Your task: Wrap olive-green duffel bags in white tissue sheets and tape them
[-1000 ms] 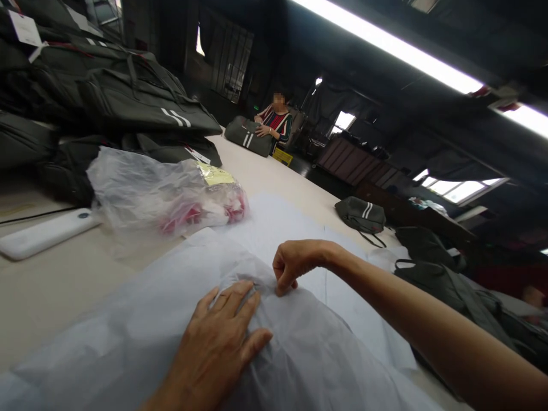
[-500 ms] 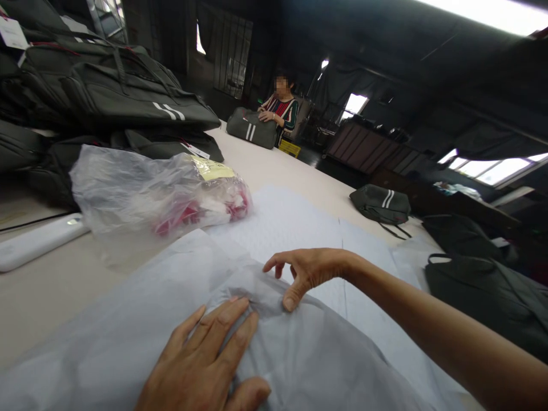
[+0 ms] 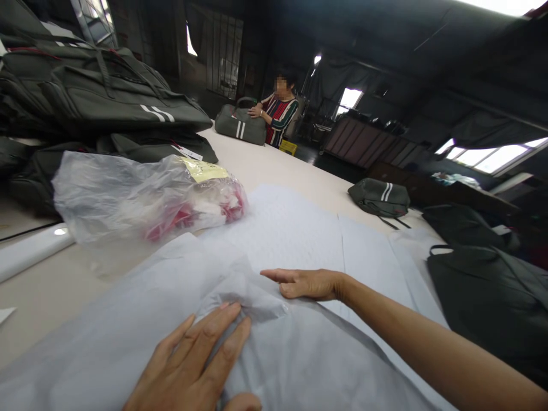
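Observation:
A large sheet or bag of thin, greyish, translucent plastic (image 3: 334,354) lies spread and wrinkled across the near part of the table. My left hand (image 3: 197,354) rests palm down on it, its fingers spread. Just ahead and to the right, my right hand (image 3: 312,284) is stretched out at the plastic's far edge, fingers straight and thumb alongside. I cannot tell whether anything lies inside the plastic. Beneath it, pale bluish-white sheets (image 3: 295,222) reach toward the far side.
A clear plastic bag (image 3: 111,194) with red and white contents sits at the left, by a white bar-shaped object (image 3: 34,251). Dark travel bags (image 3: 124,108) are piled behind it. More dark bags (image 3: 483,297) lie at the right. Across the table a person (image 3: 280,114) handles a bag.
My right hand's curled fingers and spread thumb have straightened and drawn together at the plastic's edge. My left hand still lies flat. The person's bag now shows a raised handle.

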The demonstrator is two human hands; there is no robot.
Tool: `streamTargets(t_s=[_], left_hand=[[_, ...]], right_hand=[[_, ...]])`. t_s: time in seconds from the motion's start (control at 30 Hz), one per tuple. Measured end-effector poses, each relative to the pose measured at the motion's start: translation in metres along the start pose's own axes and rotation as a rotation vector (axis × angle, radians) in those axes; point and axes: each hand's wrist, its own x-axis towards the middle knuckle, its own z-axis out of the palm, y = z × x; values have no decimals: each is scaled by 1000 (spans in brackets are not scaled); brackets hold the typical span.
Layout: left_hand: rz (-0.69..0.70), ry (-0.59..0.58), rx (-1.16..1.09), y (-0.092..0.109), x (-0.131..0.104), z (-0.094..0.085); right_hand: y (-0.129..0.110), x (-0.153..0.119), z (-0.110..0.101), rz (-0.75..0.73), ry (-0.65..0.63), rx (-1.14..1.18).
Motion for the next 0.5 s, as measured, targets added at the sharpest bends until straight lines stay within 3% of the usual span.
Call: streamTargets(t_s=[0.1, 0.2, 0.3, 0.37, 0.5], left_hand=[[26, 27, 24, -3, -4, 7], [22, 40, 37, -3, -1, 5], [12, 52, 21, 0, 8, -2], [-9, 48, -5, 3, 16, -6], [-40, 22, -79, 6, 32, -18]], right_hand=[[3, -2, -3, -82, 16, 8], [4, -7, -4, -44, -27, 47], [2, -18, -7, 36, 149, -43], [2, -26, -7, -10, 281, -98], [2, -43, 6, 44, 378, -201]])
